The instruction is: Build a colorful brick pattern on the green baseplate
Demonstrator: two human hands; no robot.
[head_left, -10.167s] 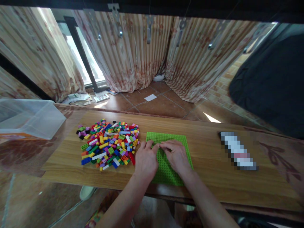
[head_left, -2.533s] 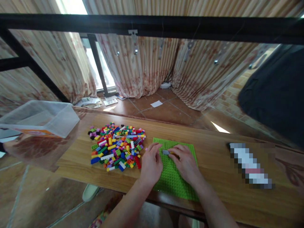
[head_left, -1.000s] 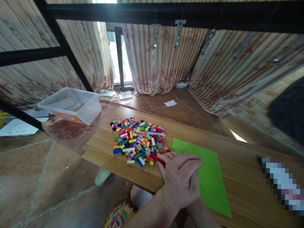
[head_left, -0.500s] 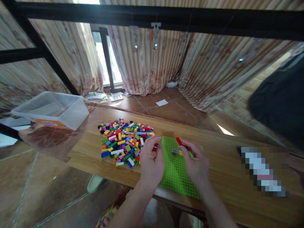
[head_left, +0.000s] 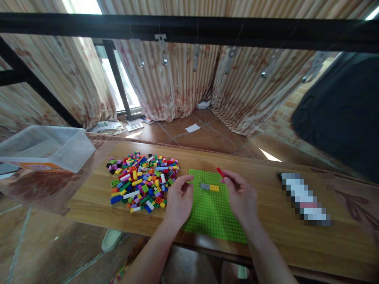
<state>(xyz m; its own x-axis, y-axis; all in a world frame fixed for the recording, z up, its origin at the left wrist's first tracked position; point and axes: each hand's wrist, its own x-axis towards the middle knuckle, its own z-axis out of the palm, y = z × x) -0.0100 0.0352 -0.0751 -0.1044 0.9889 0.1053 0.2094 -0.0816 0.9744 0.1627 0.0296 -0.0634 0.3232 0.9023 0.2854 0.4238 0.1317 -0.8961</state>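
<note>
Where the worktop (head_left: 266, 221) bears a green baseplate (head_left: 213, 215), the left hand (head_left: 177, 199) curls at its left edge, grip contents indiscernible. The right hand (head_left: 241, 197) has its grip pinched on a red brick (head_left: 220, 172), beyond the grey-yellow bricks (head_left: 209, 187) on the plate. A brick pile (head_left: 142, 181) lies to the left.

The board (head_left: 266, 221) runs left to right in front of you, and the baseplate (head_left: 213, 215) lies on it straight ahead, reaching to its near edge. Your left hand (head_left: 177, 201) sits at the baseplate's left edge and your right hand (head_left: 241, 197) over its right side, pinching a slim brick (head_left: 220, 172) above the plate's far edge. Two bricks (head_left: 209, 187) sit end to end on the baseplate, between your hands. The brick pile (head_left: 142, 181) lies on the board just left of the plate. Farther left, past the board's end, stands the tub (head_left: 44, 148). A long object (head_left: 304, 199) lies on the board, well to the right. Curtains (head_left: 183, 83) hang behind, beyond the floor (head_left: 204, 136).
</note>
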